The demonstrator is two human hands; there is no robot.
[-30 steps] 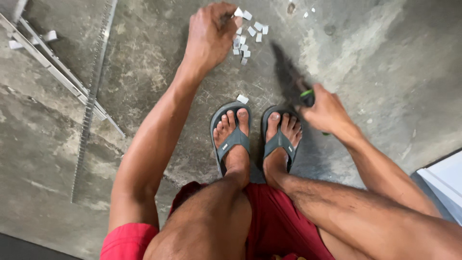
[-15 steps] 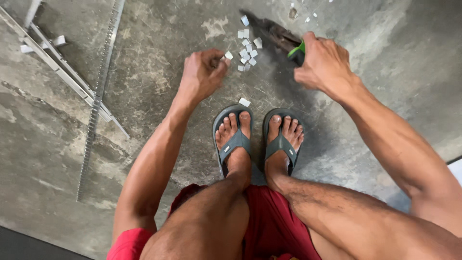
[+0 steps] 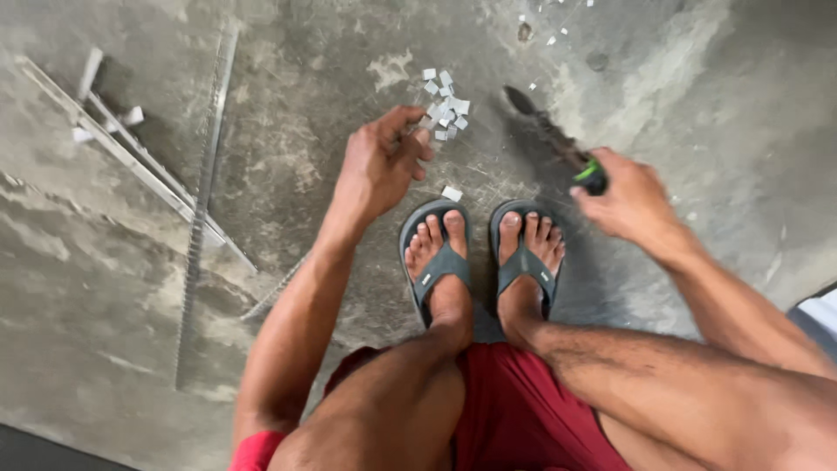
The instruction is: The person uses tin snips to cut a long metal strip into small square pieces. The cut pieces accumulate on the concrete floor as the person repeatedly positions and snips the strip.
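I see the right hand (image 3: pixel 629 202) closed around a dark tool (image 3: pixel 558 144) with a green collar at the grip; the motion blur hides what kind of tool it is. Its long axis runs from the fist toward 11 o'clock, tip lying close to a heap of small pale chips (image 3: pixel 445 103) on the concrete floor (image 3: pixel 697 78), probably so it can work on them. The left hand (image 3: pixel 379 166) hovers at 7 o'clock of the heap, fingers curled; whether it pinches a chip I cannot tell. One stray chip (image 3: pixel 452 194) lies just ahead of the grey sandals (image 3: pixel 440 262). Metal strips (image 3: pixel 205 174) lie well apart at 9 o'clock.
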